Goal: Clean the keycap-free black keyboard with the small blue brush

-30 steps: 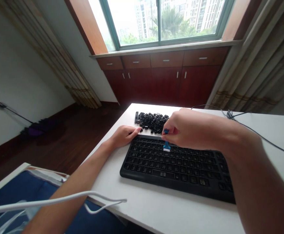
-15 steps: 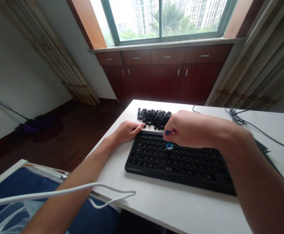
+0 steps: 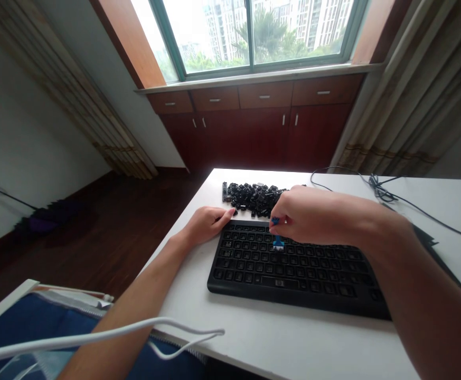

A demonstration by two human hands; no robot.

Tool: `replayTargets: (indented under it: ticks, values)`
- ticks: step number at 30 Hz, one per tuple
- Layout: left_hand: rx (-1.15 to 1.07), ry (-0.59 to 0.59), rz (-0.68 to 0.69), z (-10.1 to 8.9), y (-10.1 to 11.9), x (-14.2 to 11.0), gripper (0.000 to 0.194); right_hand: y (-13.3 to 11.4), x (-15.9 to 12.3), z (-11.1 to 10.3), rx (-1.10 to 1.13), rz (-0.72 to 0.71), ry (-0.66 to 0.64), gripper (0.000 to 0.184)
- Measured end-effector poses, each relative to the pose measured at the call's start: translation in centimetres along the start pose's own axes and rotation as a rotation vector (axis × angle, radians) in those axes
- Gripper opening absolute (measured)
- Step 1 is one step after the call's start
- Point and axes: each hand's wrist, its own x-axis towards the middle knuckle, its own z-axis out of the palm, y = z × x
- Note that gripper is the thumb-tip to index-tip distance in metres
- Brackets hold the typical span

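A black keyboard [image 3: 293, 272] lies on the white table [image 3: 278, 338]. My right hand [image 3: 309, 215] is closed on a small blue brush [image 3: 278, 238] whose pale bristles touch the keyboard's upper rows. At the keyboard's far left corner rests my left hand [image 3: 206, 221], its fingers curled loosely against the edge and holding nothing. Behind the keyboard sits a pile of loose black keycaps [image 3: 254, 196].
A dark cable [image 3: 404, 203] runs across the table's far right. A white cable [image 3: 135, 330] crosses the near left over a blue surface [image 3: 36, 322]. Wooden cabinets [image 3: 254, 121] stand under the window. A broom [image 3: 28, 216] lies on the dark floor at left.
The brush and my right hand have shifted slightly right along the upper key rows. The view has swung a little left. My left hand keeps its place at the keyboard's corner.
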Motion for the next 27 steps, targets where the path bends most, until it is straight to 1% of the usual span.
replayTargets:
  ticks: [3, 7, 12, 18, 20, 23, 27]
  values:
    - [0.010, 0.004, -0.001, -0.06, -0.03, 0.04, 0.049, -0.18, 0.02, -0.08, 0.016, 0.003, -0.004, 0.029]
    - [0.021, -0.026, 0.011, -0.14, -0.15, 0.17, 0.049, -0.06, 0.13, 0.11, 0.047, 0.007, 0.008, 0.029]
    - [0.018, -0.034, 0.014, -0.09, -0.31, 0.17, 0.049, 0.35, 0.26, 0.20, 0.001, -0.007, 0.023, 0.030]
    - [0.013, -0.038, -0.009, 0.00, -0.23, 0.09, 0.049, 0.35, -0.31, -0.33, -0.021, -0.060, 0.145, 0.036]
    - [0.020, -0.041, -0.021, -0.01, -0.18, 0.09, 0.049, 0.32, -0.35, -0.26, 0.001, -0.086, 0.159, 0.036]
    - [0.023, -0.041, -0.029, 0.01, -0.19, 0.08, 0.049, 0.17, -0.09, 0.14, 0.019, -0.094, 0.113, 0.033]
    - [0.014, -0.035, -0.028, 0.08, -0.23, 0.06, 0.049, -0.22, 0.32, 0.19, 0.018, -0.056, 0.044, 0.025]
